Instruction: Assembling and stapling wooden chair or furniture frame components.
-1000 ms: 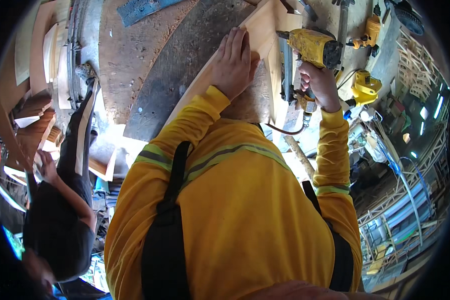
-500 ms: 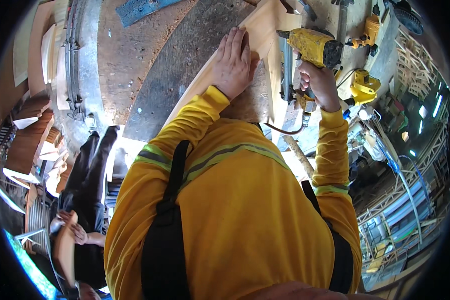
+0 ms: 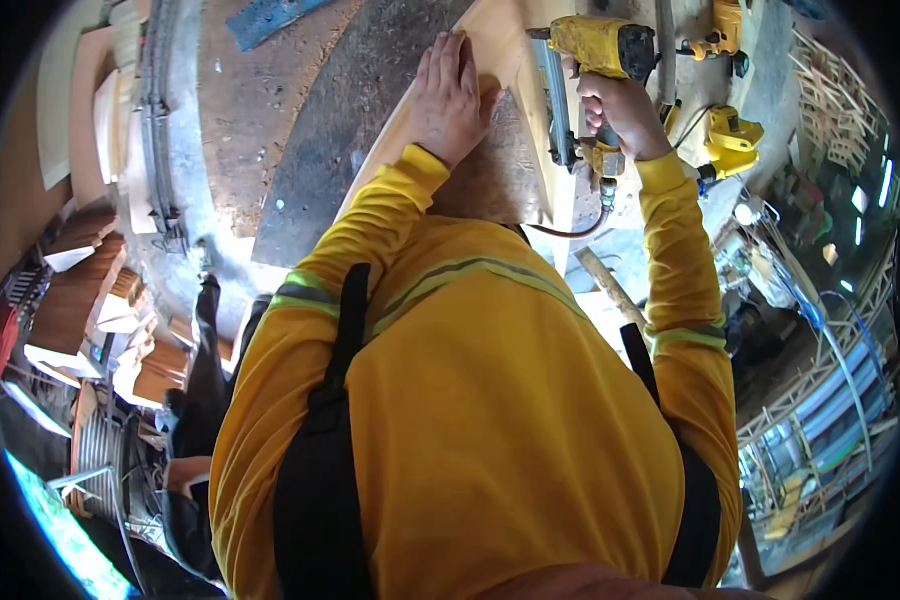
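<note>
My left hand (image 3: 452,105) lies flat on a pale wooden board (image 3: 500,40), its fingers stretched out and pointing away from me. In my right hand (image 3: 618,112) is the grip of a yellow nail gun (image 3: 598,46), with my fingers wrapped round it. The gun's long magazine (image 3: 557,110) runs close along the right side of the joined pale wood pieces. Whether its nose touches the wood, I cannot tell. From the base of the grip an air hose (image 3: 575,232) curves back toward my body.
The boards rest on a dark, worn worktop (image 3: 355,90) with a blue piece (image 3: 270,20) at its far left. Another yellow tool (image 3: 722,35) and a yellow object with a cord (image 3: 735,142) lie to the right. Stacked wood (image 3: 80,300) stands left, near a person in dark clothes (image 3: 205,330).
In the picture, both hands, the boards and the nail gun sit slightly farther left and higher. The left hand stays flat on the board. The person at left has become partly hidden behind my arm.
</note>
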Motion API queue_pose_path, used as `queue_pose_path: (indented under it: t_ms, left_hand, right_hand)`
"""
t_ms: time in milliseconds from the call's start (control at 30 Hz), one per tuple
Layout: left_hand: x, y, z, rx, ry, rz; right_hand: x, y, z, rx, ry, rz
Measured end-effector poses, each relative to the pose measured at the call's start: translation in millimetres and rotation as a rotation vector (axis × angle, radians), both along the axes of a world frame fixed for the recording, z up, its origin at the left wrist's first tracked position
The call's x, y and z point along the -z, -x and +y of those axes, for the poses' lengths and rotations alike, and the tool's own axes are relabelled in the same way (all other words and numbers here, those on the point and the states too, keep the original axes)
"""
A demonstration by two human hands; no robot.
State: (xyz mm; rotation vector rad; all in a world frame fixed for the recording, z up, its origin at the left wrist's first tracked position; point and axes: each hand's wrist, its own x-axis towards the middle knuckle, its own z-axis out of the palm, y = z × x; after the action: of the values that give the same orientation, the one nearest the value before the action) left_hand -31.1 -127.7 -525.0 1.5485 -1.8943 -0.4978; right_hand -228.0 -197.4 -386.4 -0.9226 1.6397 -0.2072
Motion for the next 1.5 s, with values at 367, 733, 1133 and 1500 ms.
queue_pose_path:
  t_ms: [367, 733, 1133, 1500]
  left_hand:
    - [-48, -44, 39, 0.000, -0.019, -0.021]
    - [-346, 43, 130, 0.968, 0.156, 0.892]
    - [-327, 70, 175, 0.587, -0.236, 0.779]
    - [-22, -93, 187, -0.187, -0.222, -0.529]
  right_hand:
    - [-55, 137, 259, 0.608, -0.056, -0.008]
    - [95, 411, 283, 0.506, 0.483, 0.669]
    - [124, 318, 340, 0.143, 0.840, 1.296]
    - [139, 146, 388, -0.091, 0.734, 0.700]
